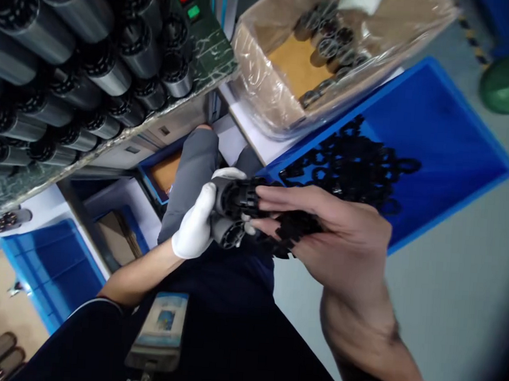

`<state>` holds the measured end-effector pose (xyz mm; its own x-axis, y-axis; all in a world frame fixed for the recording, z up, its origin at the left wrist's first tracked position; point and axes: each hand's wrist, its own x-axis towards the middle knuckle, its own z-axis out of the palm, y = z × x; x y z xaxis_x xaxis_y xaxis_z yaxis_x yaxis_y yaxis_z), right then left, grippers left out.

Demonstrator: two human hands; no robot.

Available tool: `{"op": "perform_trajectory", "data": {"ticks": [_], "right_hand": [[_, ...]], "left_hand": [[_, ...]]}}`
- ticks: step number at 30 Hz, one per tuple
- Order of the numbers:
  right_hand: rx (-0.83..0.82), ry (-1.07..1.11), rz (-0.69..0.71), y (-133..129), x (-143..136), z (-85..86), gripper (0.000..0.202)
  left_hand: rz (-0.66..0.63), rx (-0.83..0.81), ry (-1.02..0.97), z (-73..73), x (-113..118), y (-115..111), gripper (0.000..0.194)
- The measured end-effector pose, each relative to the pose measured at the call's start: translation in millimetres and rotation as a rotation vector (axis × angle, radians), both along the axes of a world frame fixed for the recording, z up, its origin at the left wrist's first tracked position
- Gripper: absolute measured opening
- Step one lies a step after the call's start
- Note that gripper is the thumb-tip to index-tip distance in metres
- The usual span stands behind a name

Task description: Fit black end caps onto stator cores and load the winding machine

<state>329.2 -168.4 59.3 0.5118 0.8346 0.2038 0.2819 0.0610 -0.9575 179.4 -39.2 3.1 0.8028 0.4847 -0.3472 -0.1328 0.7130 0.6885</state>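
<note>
Cylinders (223, 230) sit above the lap (196, 161), gripped by the left hand (195, 224); the right hand (348, 239), curled around black parts (298, 225), pinches one at a cylinder's end — best kept square, probably.

Open room above blue bin (451, 133) beyond right hand (346, 236), packed cylinders (108, 75) blocking left, carton wall (264, 64) ahead.

Matt plastic rings (299, 224), smooth metal cylinders (219, 227)

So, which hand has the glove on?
The left hand, holding grey tubes, wears a white glove; the right hand, holding black parts, is bare.
</note>
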Motion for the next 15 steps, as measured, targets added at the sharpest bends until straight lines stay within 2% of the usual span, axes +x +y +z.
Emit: {"op": "perform_trajectory", "data": {"ticks": [3,5,11,15], "right_hand": [[0.027,-0.045,0.005,11,-12,1.2,0.059],[0.041,-0.042,-0.003,13,-15,-1.1,0.059],[0.034,-0.054,-0.019,11,-12,-14.9,0.066],[0.028,0.076,-0.031,9,-16,-22.4,0.066]], "left_hand": [[0.051,0.346,-0.036,-4.9,-9,2,0.055],[0.023,0.452,-0.055,-9.2,-14,4,0.054],[-0.017,0.560,-0.046,-11.6,-17,9,0.049],[0.018,0.629,-0.014,-9.5,-13,6,0.043]]}}
